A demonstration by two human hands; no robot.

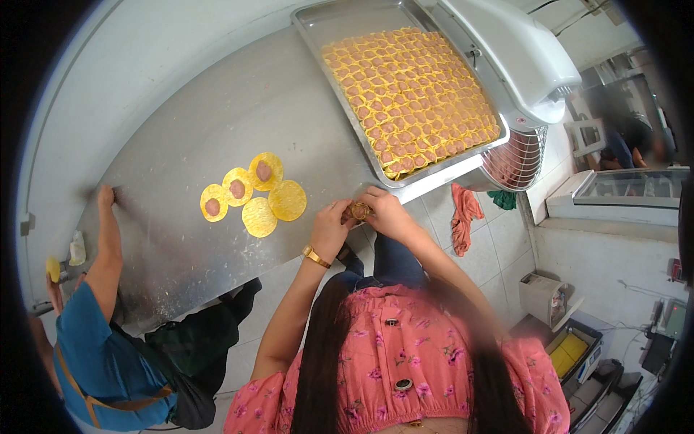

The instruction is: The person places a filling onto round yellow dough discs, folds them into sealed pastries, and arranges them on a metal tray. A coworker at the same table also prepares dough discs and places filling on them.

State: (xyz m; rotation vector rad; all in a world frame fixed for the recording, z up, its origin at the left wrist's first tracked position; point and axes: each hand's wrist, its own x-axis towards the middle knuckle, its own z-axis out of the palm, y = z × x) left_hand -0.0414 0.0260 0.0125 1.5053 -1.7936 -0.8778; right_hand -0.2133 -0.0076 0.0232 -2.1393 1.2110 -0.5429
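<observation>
Near the table's front edge, my left hand (331, 230) and my right hand (384, 212) meet, fingers closed around one meat-filled dumpling (360, 210) in a yellow wrapper. A gold watch is on my left wrist. On the table to the left lie several round yellow wrappers. Three carry a lump of pinkish meat filling (236, 189); two, including the near wrapper (259, 218), are bare. Beyond my right hand stands a big metal tray (370, 154) with many rows of similar dumplings (408, 94), their meat showing on top.
The steel table (173, 145) has floury specks. A co-worker in a blue top (108, 362) leans a hand on its left end. A white mixer (520, 58) with a wire-guarded bowl stands behind the tray. An orange cloth (465, 217) lies on the tiled floor; a glass-topped freezer (629, 189) is right.
</observation>
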